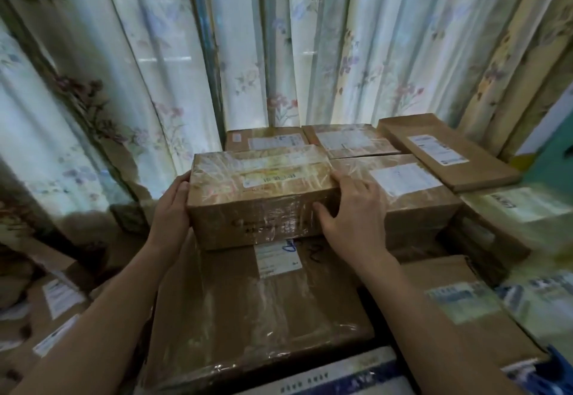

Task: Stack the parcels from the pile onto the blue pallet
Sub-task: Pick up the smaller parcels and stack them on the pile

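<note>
Parcel [263, 196] of brown cardboard, wrapped in clear tape with a label on top, sits at the middle of the frame, resting on the far part of a larger cardboard box [257, 307] that fills the lower middle. Both hands hold this parcel by its ends. The left hand [172, 208] lies against the left end with the thumb curled up onto the top edge. The right hand [350, 214] wraps the right near corner, fingers over the top edge and thumb pressed on the front face.

Just to the right of the held parcel, touching it, another taped box [403, 190] carries a white label. Behind them, in the upper middle, two more labelled boxes [266, 140] [350, 140] stand side by side against the curtain. A long flat box [446, 152] lies at an angle at the upper right, partly on top of its neighbours. More labelled parcels [471, 307] crowd the lower right, and others [59, 298] lie lower down at the lower left, blurred. A strip of blue [558, 360] shows at the lower right corner; whether it is the pallet I cannot tell. Floral curtains [279, 53] hang across the whole upper half.
</note>
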